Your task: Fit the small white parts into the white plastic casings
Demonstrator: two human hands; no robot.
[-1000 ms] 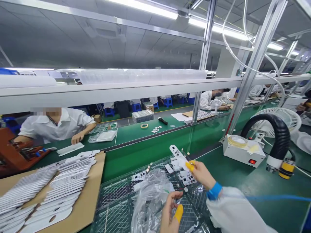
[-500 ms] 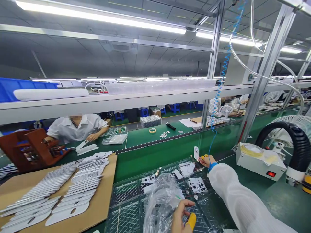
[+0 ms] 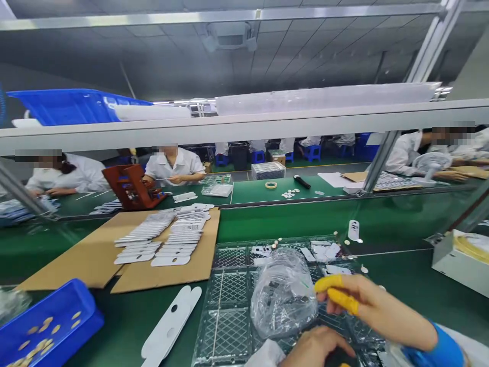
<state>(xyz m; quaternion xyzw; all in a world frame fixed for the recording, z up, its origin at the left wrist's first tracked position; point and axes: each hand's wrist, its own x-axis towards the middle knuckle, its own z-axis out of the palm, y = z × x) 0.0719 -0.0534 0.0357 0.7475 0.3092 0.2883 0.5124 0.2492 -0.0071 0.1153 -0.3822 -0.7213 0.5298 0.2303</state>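
Observation:
My right hand (image 3: 369,306) reaches left over a clear plastic grid tray (image 3: 229,311). Its fingers are stretched out, two of them in yellow finger cots, and the tips touch a crumpled clear plastic bag (image 3: 282,295) lying on the tray. Nothing shows between the fingers. My left hand (image 3: 317,349) is at the bottom edge, curled over something dark that I cannot make out. Small white plastic parts (image 3: 324,252) lie in the tray's far cells. One white part (image 3: 353,230) stands alone on the green belt (image 3: 290,221) beyond the tray.
Rows of flat white pieces (image 3: 168,239) lie on cardboard (image 3: 87,260) to the left. Two long white pieces (image 3: 171,323) lie beside a blue bin (image 3: 46,321) holding small gold parts. A white box (image 3: 458,260) sits at right. People in white work across the belt.
My right hand carried a white part out to the belt, left it there, and drew back to the bag. The view swung left and down.

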